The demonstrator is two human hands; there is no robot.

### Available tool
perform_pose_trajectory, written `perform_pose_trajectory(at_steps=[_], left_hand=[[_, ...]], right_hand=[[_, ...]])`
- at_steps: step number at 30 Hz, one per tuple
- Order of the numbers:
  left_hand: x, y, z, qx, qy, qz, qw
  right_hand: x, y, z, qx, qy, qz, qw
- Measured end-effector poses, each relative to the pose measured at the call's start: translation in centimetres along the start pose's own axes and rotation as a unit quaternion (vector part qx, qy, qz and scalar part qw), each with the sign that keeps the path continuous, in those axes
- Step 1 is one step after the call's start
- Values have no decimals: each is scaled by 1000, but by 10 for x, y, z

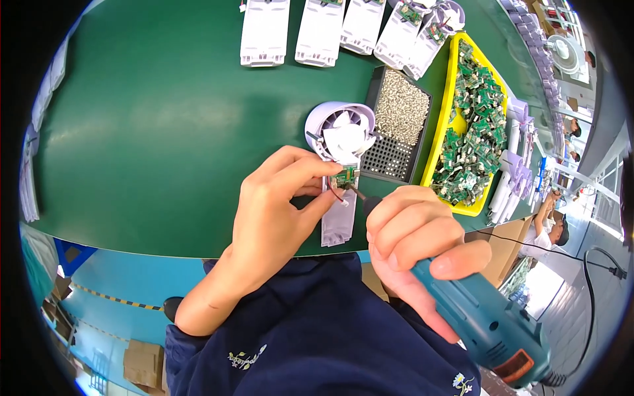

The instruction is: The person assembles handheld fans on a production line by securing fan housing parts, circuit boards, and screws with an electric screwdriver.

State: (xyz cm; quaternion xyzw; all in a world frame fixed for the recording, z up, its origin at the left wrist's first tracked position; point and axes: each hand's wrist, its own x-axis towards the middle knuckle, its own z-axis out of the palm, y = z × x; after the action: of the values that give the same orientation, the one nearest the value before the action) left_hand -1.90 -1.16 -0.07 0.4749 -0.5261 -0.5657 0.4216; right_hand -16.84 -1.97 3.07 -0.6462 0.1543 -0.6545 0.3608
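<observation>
My right hand [419,231] is wrapped around a teal electric screwdriver [472,303]. The screwdriver's thin bit [357,191] reaches the lower edge of a small green circuit board [345,177]. That board sits in the open body of a lavender handheld fan [338,228], which lies on the table with its round head pointing away from me. Thumb and forefinger of my left hand [277,198] grip the board from its left side. A short wire with a white connector [345,202] hangs out just below. Whether a screw is under the bit is too small to tell.
Right of the fan stands a black tray [422,142] of small screws, part of it a perforated grid. Beyond it, a yellow bin [432,155] is heaped with circuit boards. Several white fan bodies [264,33] line the green table's [165,145] far side. The screwdriver's cord [590,317] trails right.
</observation>
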Motion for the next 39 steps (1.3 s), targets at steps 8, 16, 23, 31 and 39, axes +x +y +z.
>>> perform_pose_trajectory(at_steps=[8, 16, 23, 31, 39], left_hand=[[-3, 5, -5, -23, -7, -39, 999], [-41, 11, -106, -26, 109, -96, 989], [15, 4, -145, -72, 173, -87, 978], [84, 13, -191, -30, 125, -89, 988], [137, -1, -177, -129, 113, -44, 984]], right_hand=[[1, -30, -19, 53, 178, -18, 983], [-37, -64, -60, 44, 190, 57, 979], [-17, -88, -121, 8, 229, 92, 969], [61, -77, -186, -381, 190, 385, 819], [49, -63, -244, -583, 115, 359, 720]])
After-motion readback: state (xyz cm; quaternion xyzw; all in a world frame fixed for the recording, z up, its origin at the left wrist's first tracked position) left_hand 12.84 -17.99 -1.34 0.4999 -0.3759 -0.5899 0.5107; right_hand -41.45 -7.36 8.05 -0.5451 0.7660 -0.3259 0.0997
